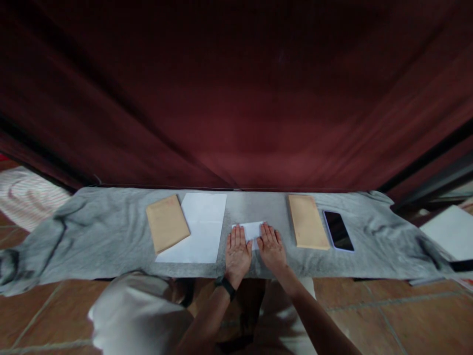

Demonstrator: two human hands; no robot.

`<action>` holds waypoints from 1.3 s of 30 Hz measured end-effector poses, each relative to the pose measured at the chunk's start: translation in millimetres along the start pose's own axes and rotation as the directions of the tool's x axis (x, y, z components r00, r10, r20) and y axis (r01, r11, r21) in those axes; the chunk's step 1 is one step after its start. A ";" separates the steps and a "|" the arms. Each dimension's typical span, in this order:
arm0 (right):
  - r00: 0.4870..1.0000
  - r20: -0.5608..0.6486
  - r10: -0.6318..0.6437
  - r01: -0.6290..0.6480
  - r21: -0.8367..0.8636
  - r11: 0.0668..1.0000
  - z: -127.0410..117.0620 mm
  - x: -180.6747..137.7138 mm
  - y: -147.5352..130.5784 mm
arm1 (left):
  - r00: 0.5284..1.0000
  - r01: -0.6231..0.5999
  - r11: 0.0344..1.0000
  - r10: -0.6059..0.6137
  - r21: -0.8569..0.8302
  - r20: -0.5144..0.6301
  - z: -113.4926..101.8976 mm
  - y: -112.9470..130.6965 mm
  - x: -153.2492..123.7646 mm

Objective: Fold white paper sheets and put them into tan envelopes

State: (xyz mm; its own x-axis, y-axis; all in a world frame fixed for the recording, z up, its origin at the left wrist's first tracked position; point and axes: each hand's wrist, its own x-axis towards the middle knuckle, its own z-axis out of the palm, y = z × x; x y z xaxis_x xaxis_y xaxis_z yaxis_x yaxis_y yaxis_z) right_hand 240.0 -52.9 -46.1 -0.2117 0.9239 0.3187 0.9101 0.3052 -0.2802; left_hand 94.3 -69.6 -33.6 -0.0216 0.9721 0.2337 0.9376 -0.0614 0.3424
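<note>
A small white piece of paper [253, 230] lies on the grey cloth in front of me, partly covered by both hands. My left hand [237, 252] is flat on its left side, fingers stretched forward. Flat on its right side rests my right hand [272, 248], fingers also extended and slightly apart. Whether the paper is folded underneath is hidden by the hands. To the left is a larger white sheet [205, 227], with a brown envelope or packet [168, 223] overlapping its left part. On the right lies a stack of brown envelopes or paper [308, 222].
A phone with a dark screen [339, 230] lies right of the brown stack. Grey cloth [111, 231] covers the narrow table. A dark red curtain [236, 123] hangs along the far edge. Below is a tiled floor [414, 315]; a white object [449, 231] stands at far right.
</note>
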 end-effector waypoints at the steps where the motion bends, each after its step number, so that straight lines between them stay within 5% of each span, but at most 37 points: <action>1: 1.000 -0.008 0.000 0.000 -0.001 1.000 -0.1 -0.7 1.9 | 1.000 0.005 1.000 -0.005 -0.001 -0.010 0.2 -1.7 -0.6; 8: 0.998 -0.061 0.005 -0.006 -0.004 1.000 -0.7 -6.3 11.4 | 0.997 0.052 0.998 -0.054 -0.039 -0.049 -6.2 -14.9 -7.1; 12: 0.997 -0.081 0.013 -0.014 -0.005 1.000 0.5 -8.7 12.2 | 0.991 0.086 0.996 -0.088 -0.023 -0.100 -8.8 1.0 -7.8; 15: 0.997 -0.071 0.009 -0.010 -0.021 1.000 1.4 -9.5 12.4 | 0.996 -0.086 0.996 0.085 -0.037 -0.009 -1.6 22.5 -3.3; 18: 0.998 -0.062 -0.006 0.003 -0.051 0.999 2.3 -10.2 13.4 | 0.991 -0.111 0.994 0.112 -0.022 0.071 6.9 32.6 1.9; 28: 0.997 -0.076 0.028 -0.030 -0.029 0.999 -0.9 -5.6 13.4 | 1.000 -0.018 1.000 0.018 0.016 0.000 -7.7 -11.8 -4.3; 39: 0.979 0.123 -0.161 0.143 0.144 0.979 4.5 29.8 -19.0 | 1.000 -0.009 1.000 0.008 -0.020 -0.011 -7.5 -13.3 -3.9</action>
State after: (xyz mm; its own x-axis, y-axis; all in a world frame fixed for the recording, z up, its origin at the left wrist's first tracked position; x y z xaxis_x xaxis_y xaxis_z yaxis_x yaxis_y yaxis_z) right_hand 214.8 -30.1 -35.4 -0.3976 0.8840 0.2458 0.8097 0.4640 -0.3592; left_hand 79.4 -74.2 -32.2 -0.0175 0.9690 0.2463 0.9305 -0.0744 0.3586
